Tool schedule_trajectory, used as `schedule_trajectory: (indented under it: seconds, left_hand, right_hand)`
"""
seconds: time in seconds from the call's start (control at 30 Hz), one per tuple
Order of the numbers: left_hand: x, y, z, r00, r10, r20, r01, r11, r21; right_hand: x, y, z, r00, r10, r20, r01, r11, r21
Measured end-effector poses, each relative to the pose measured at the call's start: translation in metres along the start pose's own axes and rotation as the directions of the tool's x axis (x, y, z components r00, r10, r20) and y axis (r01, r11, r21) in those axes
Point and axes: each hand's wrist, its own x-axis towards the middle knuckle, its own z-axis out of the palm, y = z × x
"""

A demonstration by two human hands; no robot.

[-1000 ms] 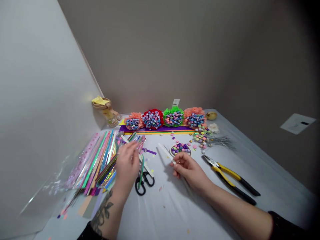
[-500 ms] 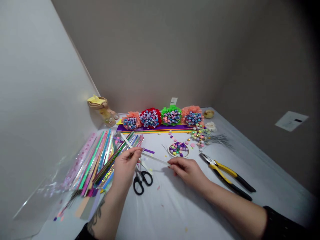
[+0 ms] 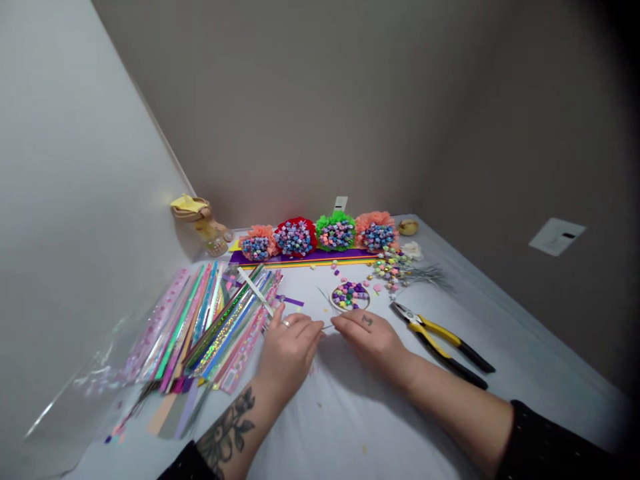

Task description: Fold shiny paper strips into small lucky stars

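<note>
Both hands meet over the middle of the white table, fingertips a small gap apart. My left hand (image 3: 293, 340) is pinched closed, and so is my right hand (image 3: 370, 337). A thin pale strip (image 3: 327, 327) shows edge-on in the gap, held between them; most of it is hidden by the fingers. Just beyond my right hand lies a round dish (image 3: 351, 296) of purple, pink and green paper stars. A white strip (image 3: 256, 291) lies slantwise behind my left hand, across shiny patterned strips (image 3: 225, 327). The scissors are hidden.
Yellow and black pliers (image 3: 443, 343) lie right of my right hand. Several star-filled paper flowers (image 3: 295, 237) line the back on purple sheets (image 3: 240, 257). Loose stars (image 3: 393, 265) and wires (image 3: 433, 277) are at the back right, a yellow-topped jar (image 3: 203, 223) at the back left.
My left hand has moved right and turned over, closing in on my right hand. Less of the strip shows between them, and the scissors have become hidden. The view has shifted slightly.
</note>
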Motion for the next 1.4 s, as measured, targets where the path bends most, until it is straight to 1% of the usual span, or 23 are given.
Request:
schedule_trajectory:
  seconds: [0.1, 0.2, 0.27, 0.33, 0.37, 0.43, 0.47, 0.5, 0.53, 0.57, 0.63, 0.7, 0.73, 0.77, 0.8, 0.9, 1.0, 1.07, 1.13, 1.23, 1.27, 1.33, 1.4]
  left_hand:
    - [0.001, -0.002, -0.003, 1.000, -0.001, -0.026, 0.002, 0.999, 0.034]
    - [0.002, -0.005, -0.007, 0.999, 0.030, -0.045, -0.026, 0.995, 0.094]
    - [0.001, -0.005, -0.007, 0.999, 0.047, -0.023, -0.043, 0.991, 0.127]
    - [0.000, -0.003, -0.004, 1.000, 0.030, 0.009, -0.031, 0.988, 0.154]
    - [-0.001, -0.001, -0.003, 1.000, 0.009, 0.027, -0.013, 0.987, 0.163]
    - [-0.002, 0.002, 0.000, 0.998, -0.051, 0.047, 0.043, 0.987, 0.157]
    - [-0.003, 0.004, 0.002, 0.995, -0.083, 0.051, 0.075, 0.988, 0.133]
    - [-0.004, 0.006, 0.003, 0.992, -0.117, 0.053, 0.112, 0.989, 0.092]
    - [-0.004, 0.007, 0.004, 0.987, -0.152, 0.052, 0.151, 0.988, 0.038]
    - [-0.005, 0.008, 0.005, 0.980, -0.189, 0.054, 0.190, 0.981, -0.023]
    - [-0.005, 0.009, 0.006, 0.965, -0.253, 0.070, 0.261, 0.955, -0.143]
    - [-0.004, 0.009, 0.008, 0.949, -0.307, 0.073, 0.315, 0.918, -0.241]
    - [-0.004, 0.008, 0.008, 0.941, -0.332, 0.070, 0.337, 0.898, -0.284]
    - [-0.003, 0.008, 0.009, 0.931, -0.360, 0.066, 0.361, 0.875, -0.323]
    - [-0.002, 0.008, 0.009, 0.919, -0.390, 0.062, 0.385, 0.849, -0.361]
    - [-0.001, 0.009, 0.010, 0.876, -0.476, 0.080, 0.456, 0.760, -0.463]
    - [-0.001, 0.009, 0.011, 0.844, -0.527, 0.100, 0.492, 0.684, -0.539]
    - [-0.002, 0.009, 0.012, 0.830, -0.547, 0.110, 0.501, 0.643, -0.579]
    - [-0.002, 0.010, 0.013, 0.822, -0.554, 0.133, 0.508, 0.605, -0.613]
    - [-0.002, 0.013, 0.014, 0.804, -0.556, 0.211, 0.537, 0.525, -0.660]
    - [-0.001, 0.014, 0.014, 0.792, -0.560, 0.243, 0.551, 0.484, -0.680]
    - [0.001, 0.017, 0.013, 0.762, -0.571, 0.305, 0.575, 0.382, -0.723]
    - [0.003, 0.019, 0.013, 0.726, -0.590, 0.354, 0.595, 0.280, -0.753]
  right_hand:
    - [0.001, -0.001, -0.001, 1.000, -0.023, 0.018, 0.025, 0.996, -0.087]
    - [0.005, -0.004, -0.002, 0.999, -0.025, 0.028, 0.029, 0.984, -0.173]
    - [0.007, -0.006, -0.002, 0.999, 0.010, -0.034, -0.018, 0.972, -0.234]
    - [0.009, -0.009, -0.003, 0.991, 0.072, -0.110, -0.096, 0.968, -0.232]
    - [0.009, -0.011, -0.003, 0.984, 0.113, -0.136, -0.138, 0.972, -0.192]
    - [0.010, -0.014, -0.003, 0.963, 0.228, -0.143, -0.235, 0.971, -0.035]
    - [0.010, -0.016, -0.003, 0.944, 0.308, -0.122, -0.301, 0.951, 0.074]
    - [0.010, -0.018, -0.002, 0.914, 0.395, -0.087, -0.374, 0.907, 0.191]
    - [0.010, -0.020, 0.000, 0.877, 0.478, -0.037, -0.445, 0.840, 0.312]
    - [0.009, -0.022, 0.001, 0.837, 0.547, 0.028, -0.505, 0.750, 0.428]
    - [0.009, -0.026, 0.005, 0.765, 0.619, 0.178, -0.577, 0.536, 0.616]
    - [0.009, -0.028, 0.008, 0.724, 0.618, 0.306, -0.600, 0.345, 0.721]
    - [0.009, -0.029, 0.010, 0.713, 0.609, 0.346, -0.604, 0.283, 0.745]
    - [0.009, -0.030, 0.010, 0.709, 0.603, 0.367, -0.605, 0.251, 0.756]
    - [0.009, -0.030, 0.011, 0.707, 0.600, 0.375, -0.607, 0.242, 0.757]
    - [0.008, -0.028, 0.010, 0.705, 0.593, 0.388, -0.627, 0.265, 0.733]
    - [0.007, -0.025, 0.009, 0.711, 0.584, 0.392, -0.636, 0.295, 0.713]
    - [0.007, -0.025, 0.010, 0.702, 0.595, 0.392, -0.644, 0.294, 0.706]
    - [0.008, -0.027, 0.010, 0.677, 0.607, 0.417, -0.650, 0.227, 0.725]
    - [0.009, -0.030, 0.012, 0.647, 0.587, 0.487, -0.632, 0.056, 0.773]
    - [0.010, -0.031, 0.012, 0.641, 0.583, 0.498, -0.624, 0.019, 0.781]
    - [0.010, -0.032, 0.013, 0.636, 0.589, 0.499, -0.621, 0.007, 0.783]
    - [0.010, -0.030, 0.013, 0.646, 0.599, 0.473, -0.619, 0.048, 0.784]
